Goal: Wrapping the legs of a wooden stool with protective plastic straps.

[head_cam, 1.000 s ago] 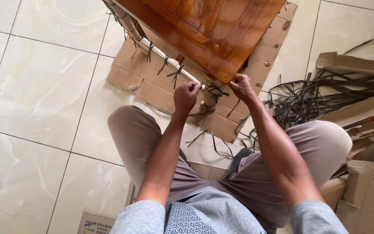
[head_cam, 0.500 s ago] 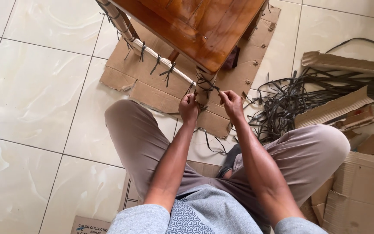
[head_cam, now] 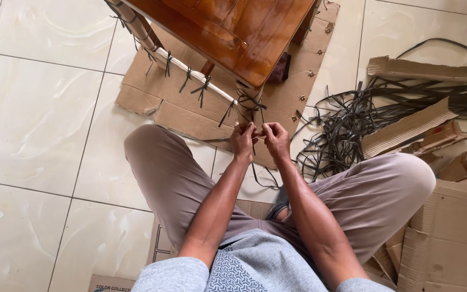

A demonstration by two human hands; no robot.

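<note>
Two bare hands meet low on the paper-wrapped table leg (head_cam: 247, 105), just below the glossy wooden tabletop (head_cam: 228, 32). The left hand (head_cam: 242, 141) and right hand (head_cam: 276, 140) each pinch what looks like the same dark plastic strap (head_cam: 254, 138), fingers pressed together, though the knot itself is hard to make out. Flattened cardboard (head_cam: 152, 89) lies under the table; a tangle of loose straps (head_cam: 352, 121) lies to the right.

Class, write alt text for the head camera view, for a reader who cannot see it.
A seated person's left hand and right hand meet on a dark strap tied around a wrapped table leg. The glossy wooden table stands on flattened cardboard; loose dark straps lie to the right.
</note>
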